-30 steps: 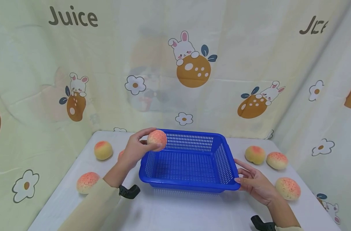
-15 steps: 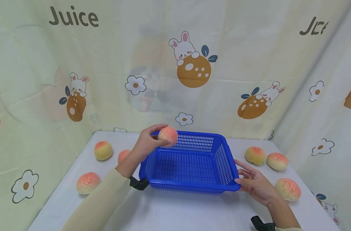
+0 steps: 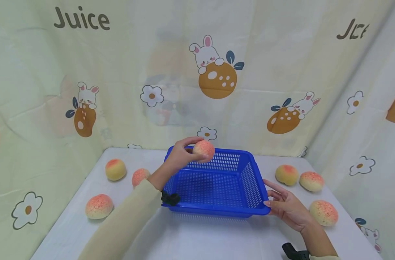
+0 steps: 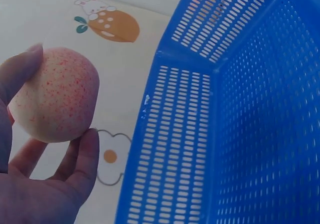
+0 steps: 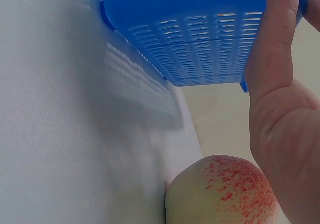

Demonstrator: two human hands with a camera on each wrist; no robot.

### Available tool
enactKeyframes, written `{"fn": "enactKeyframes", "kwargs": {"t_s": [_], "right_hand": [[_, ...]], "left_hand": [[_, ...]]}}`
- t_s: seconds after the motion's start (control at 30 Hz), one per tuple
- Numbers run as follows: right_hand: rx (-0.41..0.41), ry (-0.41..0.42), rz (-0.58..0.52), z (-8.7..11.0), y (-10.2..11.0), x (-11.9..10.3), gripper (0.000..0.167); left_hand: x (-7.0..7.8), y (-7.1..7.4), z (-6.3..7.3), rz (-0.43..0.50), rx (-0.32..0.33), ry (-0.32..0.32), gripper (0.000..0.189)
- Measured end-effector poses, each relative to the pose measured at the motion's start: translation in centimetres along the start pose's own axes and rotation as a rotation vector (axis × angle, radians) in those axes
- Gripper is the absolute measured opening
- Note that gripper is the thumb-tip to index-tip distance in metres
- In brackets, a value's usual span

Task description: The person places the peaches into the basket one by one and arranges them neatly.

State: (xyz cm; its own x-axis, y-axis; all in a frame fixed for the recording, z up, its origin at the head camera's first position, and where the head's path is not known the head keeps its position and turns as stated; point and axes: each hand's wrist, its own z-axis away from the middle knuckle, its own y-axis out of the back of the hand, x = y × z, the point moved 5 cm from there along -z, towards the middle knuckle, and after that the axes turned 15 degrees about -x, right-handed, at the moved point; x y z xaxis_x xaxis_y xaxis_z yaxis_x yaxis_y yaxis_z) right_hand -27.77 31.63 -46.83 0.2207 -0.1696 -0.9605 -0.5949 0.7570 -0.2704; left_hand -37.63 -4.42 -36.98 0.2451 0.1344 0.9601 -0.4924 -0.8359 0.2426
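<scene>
A pink-speckled peach [image 3: 204,151] is held between the thumb and fingers of my left hand [image 3: 181,156], above the back left part of a blue plastic basket [image 3: 213,210]. In the left wrist view the peach [image 4: 62,94] appears beside the basket's slotted wall [image 4: 170,144]. My right hand [image 3: 286,207] pinches the basket's right rim near its front corner, thumb on the rim and fingers at the outer side. The right wrist view shows that hand [image 5: 280,84] against the basket's outer wall [image 5: 200,39]. No fruit shows inside the basket.
Left of the basket lie a yellow peach [image 3: 115,169], a pink one [image 3: 140,177] partly behind the left arm, and a speckled peach [image 3: 99,206]. On the right rest a yellow peach [image 3: 286,174] and two speckled peaches [image 3: 311,181]. A printed curtain [image 3: 171,54] hangs behind the white table [image 3: 210,238].
My left hand has carried the peach rightward and slightly up, from the basket's left rim to over its back left part. The right hand and the basket stay in place.
</scene>
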Motion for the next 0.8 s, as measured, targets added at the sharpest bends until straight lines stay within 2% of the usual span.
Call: {"fn": "enactKeyframes", "kwargs": {"t_s": [0.47,0.63,0.8], "right_hand": [[0.004,0.002,-0.001,0.1,-0.1,0.0,0.071],[-0.007,0.008,-0.010,0.1,-0.2,-0.1,0.071],[-0.003,-0.001,-0.004,0.1,-0.2,-0.1,0.070]], "left_hand": [[-0.5,-2.0,-3.6,-0.021,-0.103,0.027,0.061],[-1.1,-2.8,-5.0,-0.008,-0.129,0.021,0.058],[-2.2,-3.9,-6.1,-0.022,-0.141,0.045,0.056]]}}
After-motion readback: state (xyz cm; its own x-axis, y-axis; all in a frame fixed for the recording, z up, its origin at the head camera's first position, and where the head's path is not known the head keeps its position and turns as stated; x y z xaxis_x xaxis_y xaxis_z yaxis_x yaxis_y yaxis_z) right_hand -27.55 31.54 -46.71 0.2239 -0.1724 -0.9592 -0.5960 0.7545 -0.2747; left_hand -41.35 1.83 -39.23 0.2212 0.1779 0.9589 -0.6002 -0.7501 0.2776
